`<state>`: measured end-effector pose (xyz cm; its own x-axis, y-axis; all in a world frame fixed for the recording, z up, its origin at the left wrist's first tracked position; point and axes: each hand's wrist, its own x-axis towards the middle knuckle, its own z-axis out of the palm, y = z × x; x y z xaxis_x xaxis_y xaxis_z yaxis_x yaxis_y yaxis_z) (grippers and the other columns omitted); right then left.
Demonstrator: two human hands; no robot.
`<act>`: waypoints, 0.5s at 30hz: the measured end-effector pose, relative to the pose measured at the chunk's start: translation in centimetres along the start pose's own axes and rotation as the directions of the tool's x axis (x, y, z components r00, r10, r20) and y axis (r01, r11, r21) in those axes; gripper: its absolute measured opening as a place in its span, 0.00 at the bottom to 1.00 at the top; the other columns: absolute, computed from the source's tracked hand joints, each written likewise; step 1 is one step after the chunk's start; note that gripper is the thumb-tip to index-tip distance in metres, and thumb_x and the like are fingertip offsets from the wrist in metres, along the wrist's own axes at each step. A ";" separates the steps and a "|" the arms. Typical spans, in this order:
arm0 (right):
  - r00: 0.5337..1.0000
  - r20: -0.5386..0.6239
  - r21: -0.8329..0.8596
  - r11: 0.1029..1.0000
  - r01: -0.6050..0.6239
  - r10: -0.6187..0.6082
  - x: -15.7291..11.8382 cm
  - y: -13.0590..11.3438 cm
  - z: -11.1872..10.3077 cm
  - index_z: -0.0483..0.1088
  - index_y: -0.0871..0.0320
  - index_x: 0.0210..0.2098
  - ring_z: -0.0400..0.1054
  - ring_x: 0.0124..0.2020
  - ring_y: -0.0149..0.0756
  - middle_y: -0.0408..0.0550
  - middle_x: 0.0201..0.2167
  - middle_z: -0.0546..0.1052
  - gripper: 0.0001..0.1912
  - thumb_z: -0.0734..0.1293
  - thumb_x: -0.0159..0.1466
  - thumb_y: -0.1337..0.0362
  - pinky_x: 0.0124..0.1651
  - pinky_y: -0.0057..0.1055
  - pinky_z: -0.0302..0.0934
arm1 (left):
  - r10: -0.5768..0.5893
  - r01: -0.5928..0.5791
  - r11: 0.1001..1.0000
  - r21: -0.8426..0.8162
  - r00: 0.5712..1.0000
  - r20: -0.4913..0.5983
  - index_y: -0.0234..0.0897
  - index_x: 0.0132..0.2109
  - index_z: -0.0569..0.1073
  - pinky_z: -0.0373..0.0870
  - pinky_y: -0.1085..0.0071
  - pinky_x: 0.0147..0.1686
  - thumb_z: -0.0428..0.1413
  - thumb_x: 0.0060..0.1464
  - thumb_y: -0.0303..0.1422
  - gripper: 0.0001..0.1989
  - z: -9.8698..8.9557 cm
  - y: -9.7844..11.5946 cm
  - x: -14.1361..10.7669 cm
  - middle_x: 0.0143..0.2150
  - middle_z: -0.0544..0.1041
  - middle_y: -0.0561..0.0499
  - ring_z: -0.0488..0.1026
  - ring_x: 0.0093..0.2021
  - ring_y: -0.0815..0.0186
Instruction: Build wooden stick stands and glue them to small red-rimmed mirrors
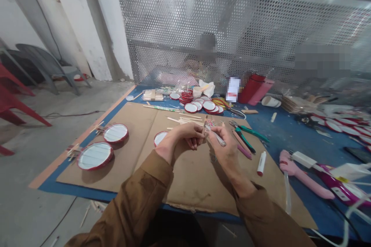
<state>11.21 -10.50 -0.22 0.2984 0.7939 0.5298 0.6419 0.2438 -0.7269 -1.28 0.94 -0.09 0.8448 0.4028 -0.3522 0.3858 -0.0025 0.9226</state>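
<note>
**With right hand (226, 147) and left hand (188, 134), working at frame centre**

Grasping one slim pale pen-like tube (219, 138) with the right; pinching one narrow tan stick (204, 128) with the left. Probably needing a firm pinch and light tip. Counting two red-rimmed round white discs (116, 133) mid-left, one pair of teal-handled metal pliers (251, 131) right of centre.

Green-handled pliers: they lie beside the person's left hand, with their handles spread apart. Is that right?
Not quite: the head view shows the green-handled pliers beside the person's right hand, not the left hand. Their handles are indeed spread apart.
</note>
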 end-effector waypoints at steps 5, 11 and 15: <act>1.000 0.000 -0.006 1.000 0.001 -0.001 0.0 0.0 -0.1 0.69 0.56 0.34 0.68 0.31 0.36 0.45 0.29 0.75 0.09 0.64 0.62 0.56 0.35 0.31 0.62 | -0.002 0.002 1.000 0.005 1.000 0.004 0.35 0.34 0.66 0.72 0.74 0.22 0.53 0.56 0.30 0.04 0.0 0.1 -0.1 0.22 0.71 0.57 0.73 0.20 0.69; 1.000 0.000 -0.032 0.999 0.011 -0.011 0.0 -0.1 -0.1 0.69 0.56 0.33 0.68 0.31 0.36 0.45 0.29 0.75 0.09 0.63 0.62 0.56 0.35 0.31 0.62 | -0.010 0.010 1.000 0.015 1.000 -0.003 0.35 0.33 0.66 0.72 0.74 0.22 0.54 0.56 0.31 0.05 -0.1 -0.1 0.1 0.23 0.72 0.56 0.74 0.20 0.69; 1.000 0.021 -0.042 0.999 0.012 -0.012 0.0 0.0 -0.1 0.69 0.56 0.33 0.68 0.30 0.36 0.45 0.28 0.75 0.10 0.63 0.62 0.56 0.35 0.31 0.61 | -0.001 0.001 1.000 0.011 1.000 0.002 0.35 0.33 0.65 0.73 0.73 0.23 0.53 0.56 0.30 0.05 -0.1 -0.1 0.0 0.23 0.72 0.56 0.74 0.21 0.69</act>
<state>11.24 -10.56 -0.19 0.2757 0.8028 0.5287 0.6748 0.2300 -0.7012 -1.39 1.01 -0.17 0.8451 0.4012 -0.3532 0.3907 -0.0126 0.9204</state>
